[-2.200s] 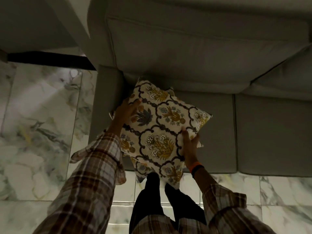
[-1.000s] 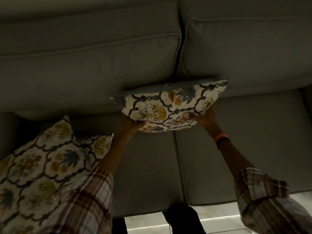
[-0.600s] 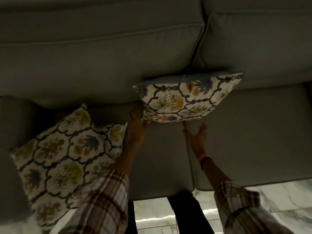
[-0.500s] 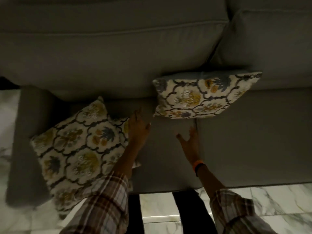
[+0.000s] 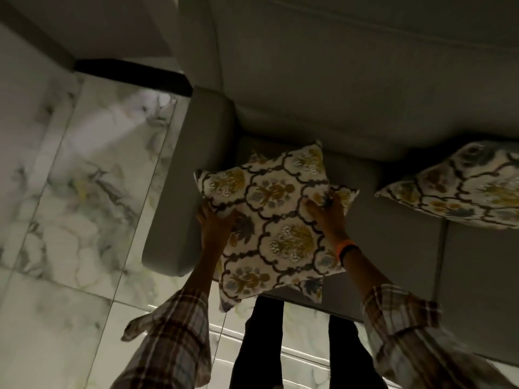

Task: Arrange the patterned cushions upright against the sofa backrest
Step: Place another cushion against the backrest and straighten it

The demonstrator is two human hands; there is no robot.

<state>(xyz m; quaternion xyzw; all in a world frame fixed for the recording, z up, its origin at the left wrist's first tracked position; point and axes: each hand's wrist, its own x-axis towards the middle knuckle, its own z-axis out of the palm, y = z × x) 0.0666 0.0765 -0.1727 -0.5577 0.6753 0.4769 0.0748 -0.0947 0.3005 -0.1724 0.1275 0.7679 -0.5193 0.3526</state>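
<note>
A patterned cushion [image 5: 269, 220], cream with yellow and blue flowers in dark lattice, lies at the left end of the grey sofa seat by the armrest. My left hand [image 5: 214, 220] grips its left edge and my right hand [image 5: 327, 211] grips its right side. Corners of another patterned cushion [image 5: 313, 287] peek out beneath it. A further patterned cushion [image 5: 463, 192] leans against the sofa backrest [image 5: 337, 80] at the right, cut off by the frame edge.
The sofa armrest [image 5: 191, 178] stands just left of the held cushion. Marble floor tiles [image 5: 70, 192] spread to the left and below. My dark trouser legs [image 5: 264, 346] stand against the sofa's front edge.
Both hands left the cushion set against the backrest, moved left, and took hold of the cushion at the armrest. The view swung left with them.
</note>
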